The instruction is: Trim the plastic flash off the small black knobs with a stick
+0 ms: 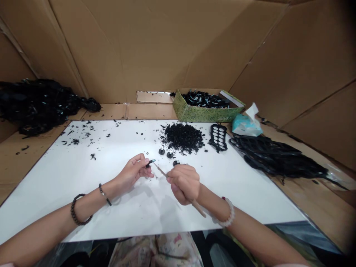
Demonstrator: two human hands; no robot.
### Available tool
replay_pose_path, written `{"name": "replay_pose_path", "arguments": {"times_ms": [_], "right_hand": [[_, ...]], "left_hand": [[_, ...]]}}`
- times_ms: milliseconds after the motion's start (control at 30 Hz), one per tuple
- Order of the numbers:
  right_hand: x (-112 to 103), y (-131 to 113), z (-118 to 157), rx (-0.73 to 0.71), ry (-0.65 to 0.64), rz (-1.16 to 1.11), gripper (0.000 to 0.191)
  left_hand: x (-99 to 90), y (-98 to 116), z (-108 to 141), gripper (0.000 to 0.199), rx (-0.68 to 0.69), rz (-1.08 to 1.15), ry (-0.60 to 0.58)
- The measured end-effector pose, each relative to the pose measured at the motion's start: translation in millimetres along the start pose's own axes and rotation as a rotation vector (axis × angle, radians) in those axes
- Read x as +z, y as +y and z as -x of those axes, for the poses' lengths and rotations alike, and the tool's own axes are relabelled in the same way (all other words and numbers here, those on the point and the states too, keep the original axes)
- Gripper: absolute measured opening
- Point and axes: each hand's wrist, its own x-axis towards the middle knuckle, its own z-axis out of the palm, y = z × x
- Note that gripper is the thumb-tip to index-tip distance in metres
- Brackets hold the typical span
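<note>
My left hand (137,170) pinches a small black cylindrical part (150,162) with a shiny metallic tip, held just above the white tabletop. Across from it, my right hand (183,182) is closed around a thin stick-like tool (160,170) with a brownish handle that sticks out below the palm. The tool's fine tip points at the metallic end of the part; whether they touch I cannot tell. Close beyond my hands are small round black pieces (169,154), one of them partly behind my right hand. Farther back lies a heap of tiny black rings (183,138).
A green patterned box (205,114) full of black parts stands at the back. Right of the heap lie a black plate with holes (218,137), a tissue pack (247,125) and black plastic frames (278,157). A black bag-like pile (39,105) sits left, before cardboard walls (155,48).
</note>
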Motion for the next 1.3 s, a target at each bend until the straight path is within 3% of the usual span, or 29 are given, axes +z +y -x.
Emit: {"name": "replay_pose_path", "arguments": {"times_ms": [200,300,400,500,600,767,933,1133,1300], "right_hand": [[0,-1,1,0.001,-0.007,0.012,0.012],[0,-2,-2,0.023,-0.055,0.055,0.013],[0,0,-5,0.154,-0.169,0.176,0.015],[-3,4,-6,0.326,-0.206,0.303,0.019],[-6,6,-4,0.432,-0.149,0.266,0.021],[-9,2,-2,0.37,-0.003,0.036,0.014],[-6,7,-1,0.491,-0.206,-0.082,0.028],[-5,7,-5,0.642,-0.586,0.082,0.022],[-1,5,-6,0.6,-0.641,0.124,0.019]], "left_hand": [[-1.3,0,0,0.03,0.026,-0.012,-0.017],[-0.6,-2,2,0.029,0.052,-0.098,-0.1],[1.2,-5,6,0.028,0.039,-0.192,-0.227],[1.2,-6,7,0.029,0.037,-0.244,-0.225],[-1.4,-6,5,0.031,0.051,-0.263,-0.154],[-3.3,-8,2,0.033,0.07,-0.222,-0.104],[0.1,-8,3,0.031,0.097,-0.179,-0.097],[-1.3,-8,2,0.027,0.136,-0.24,-0.093],[-3.8,-10,1,0.025,0.138,-0.288,-0.111]]}}
